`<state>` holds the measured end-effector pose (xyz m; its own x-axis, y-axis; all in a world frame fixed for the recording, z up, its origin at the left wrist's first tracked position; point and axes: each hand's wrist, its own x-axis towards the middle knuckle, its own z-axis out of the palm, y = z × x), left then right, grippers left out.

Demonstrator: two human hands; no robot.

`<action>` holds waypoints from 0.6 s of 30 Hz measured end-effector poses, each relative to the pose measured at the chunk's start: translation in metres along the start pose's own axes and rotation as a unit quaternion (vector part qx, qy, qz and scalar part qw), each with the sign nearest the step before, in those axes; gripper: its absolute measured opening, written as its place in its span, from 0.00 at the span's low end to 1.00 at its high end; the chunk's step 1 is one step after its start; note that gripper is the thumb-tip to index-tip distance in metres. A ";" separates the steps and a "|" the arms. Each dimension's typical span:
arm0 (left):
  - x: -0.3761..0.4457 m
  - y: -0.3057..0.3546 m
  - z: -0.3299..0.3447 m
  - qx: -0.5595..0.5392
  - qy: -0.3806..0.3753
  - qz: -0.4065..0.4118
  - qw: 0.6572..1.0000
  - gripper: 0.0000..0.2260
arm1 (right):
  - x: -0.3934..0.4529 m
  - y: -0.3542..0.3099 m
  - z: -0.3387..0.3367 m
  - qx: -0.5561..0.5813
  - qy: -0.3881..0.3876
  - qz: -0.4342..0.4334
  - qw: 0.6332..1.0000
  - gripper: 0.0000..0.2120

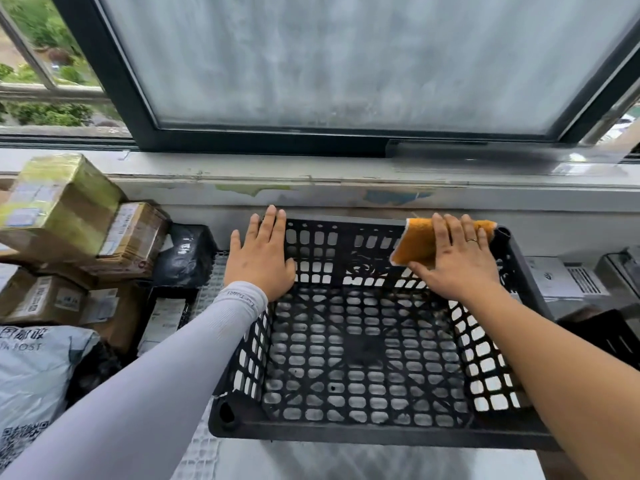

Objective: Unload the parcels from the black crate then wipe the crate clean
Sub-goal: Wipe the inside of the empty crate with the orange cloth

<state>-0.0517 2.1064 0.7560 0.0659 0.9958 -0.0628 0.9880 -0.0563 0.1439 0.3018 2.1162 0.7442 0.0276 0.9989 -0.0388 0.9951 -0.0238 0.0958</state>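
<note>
The black lattice crate [349, 424] stands under the window with nothing inside it. My left hand [259, 258] lies flat with straight fingers on the crate's far left corner. My right hand [457, 258] presses an orange cloth [415, 245] against the inside of the far wall near the right corner, fingers straight over it. Parcels are stacked left of the crate: a green-taped box [59, 202], brown cardboard boxes [133, 237], a black bag [185, 254] and a grey mail bag [34, 375].
A window sill [346, 174] and a frosted pane [346, 64] run behind the crate. Grey devices [568, 282] and a dark object [606, 334] sit to the right. The crate rests on a pale surface [346, 462].
</note>
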 end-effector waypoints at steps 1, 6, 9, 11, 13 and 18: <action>0.000 0.000 0.000 0.001 0.002 0.001 1.000 0.38 | 0.000 0.004 0.000 -0.005 -0.003 0.007 1.000 0.51; 0.000 -0.001 -0.001 0.016 0.003 0.001 1.000 0.38 | 0.004 -0.017 0.002 0.006 -0.003 0.034 0.999 0.53; 0.000 0.000 0.000 0.028 0.009 0.004 1.000 0.39 | 0.005 -0.043 0.005 0.003 0.014 0.027 1.000 0.54; 0.000 0.000 0.000 0.027 0.012 0.004 1.000 0.38 | 0.006 -0.063 0.006 0.004 0.019 0.021 1.000 0.54; 0.000 -0.001 0.000 0.023 0.016 0.003 1.000 0.38 | 0.007 -0.083 0.006 0.005 0.024 0.015 1.000 0.55; 0.000 -0.001 -0.001 0.011 0.015 0.000 1.000 0.39 | 0.007 -0.135 0.001 0.028 0.041 -0.026 0.998 0.53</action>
<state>-0.0526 2.1068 0.7568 0.0621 0.9975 -0.0324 0.9908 -0.0577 0.1227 0.1680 2.1262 0.7298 -0.0292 0.9988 0.0401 0.9988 0.0276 0.0398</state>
